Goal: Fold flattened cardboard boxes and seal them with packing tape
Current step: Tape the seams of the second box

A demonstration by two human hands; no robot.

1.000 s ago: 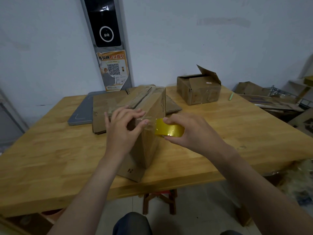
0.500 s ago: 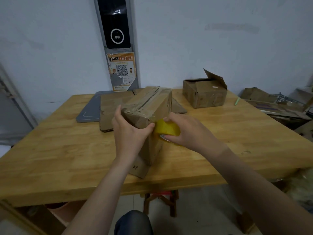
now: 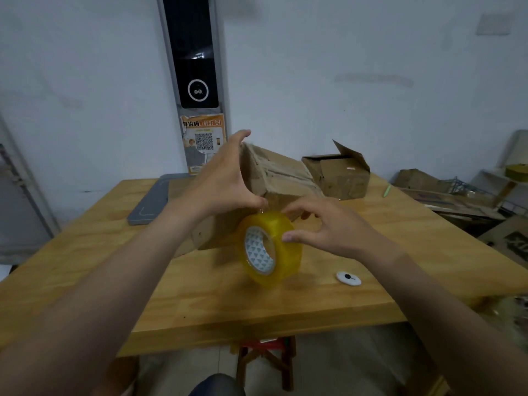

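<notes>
The brown cardboard box (image 3: 283, 178) sits near the middle of the wooden worktop (image 3: 85, 267). It is tipped so that one corner points toward the camera, and old strips of tape run across its top face. It looks a bit blurry.

The left hand (image 3: 225, 178) lies flat on the left side of the box. Its fingers are straight and point up, and the thumb is down by the low front corner. Its grip is spread and is not wrapped round anything.

Just in front of the box is the yellow roll of packing tape (image 3: 271, 247). It stands on its edge, with the white inside ring facing left. A thin shiny bit of tape seems to go from the top of the roll up to the box corner. I cannot tell if the roll rests on the worktop or hangs just above it.

The right hand (image 3: 328, 227) is right beside the roll. Its fingers are apart and softly bent. The thumb tip touches the yellow band and the pointer finger curves over the top. Its grip is loose and spread, not closed round the roll.

A piece of flat brown cardboard (image 3: 205, 238) sticks out low on the left of the box. A small white round disc with a black dot (image 3: 348, 278) lies to the right of the roll. Farther back are a small open cardboard box (image 3: 340, 175), a thin green stick (image 3: 387, 190) and a flat grey tray (image 3: 148, 204). On the wall hang a tall black and grey device (image 3: 197, 52) and an orange poster with a square code (image 3: 203, 138).
</notes>
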